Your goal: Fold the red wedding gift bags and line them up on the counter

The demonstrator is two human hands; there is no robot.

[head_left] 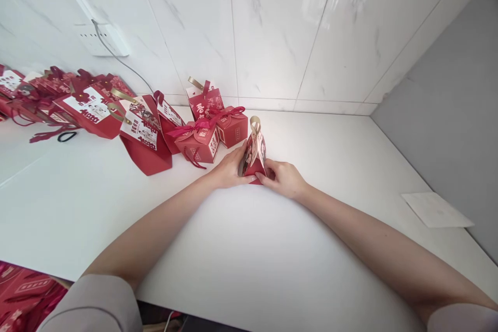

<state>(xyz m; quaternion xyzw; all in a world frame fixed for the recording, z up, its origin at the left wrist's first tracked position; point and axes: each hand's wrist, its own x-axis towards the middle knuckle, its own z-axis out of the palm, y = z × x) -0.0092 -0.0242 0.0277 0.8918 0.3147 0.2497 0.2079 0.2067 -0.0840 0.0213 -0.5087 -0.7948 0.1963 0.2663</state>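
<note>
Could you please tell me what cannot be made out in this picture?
In the head view:
Small red box: inside hidden by its own walls.
Left hand: some fingers hidden by that box.
Leftmost gift box: cut off by the left edge.
Lower-left red packages: cut off by picture edges.
White sheet: any markings too faint.

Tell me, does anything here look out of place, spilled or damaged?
Two strays, perhaps: a black loop in front of the red boxes at left, and a white sheet alone at right, near the grey panel; neither matches the boxes. Nothing looks spilled, and the held red box shows no obvious damage.
</note>
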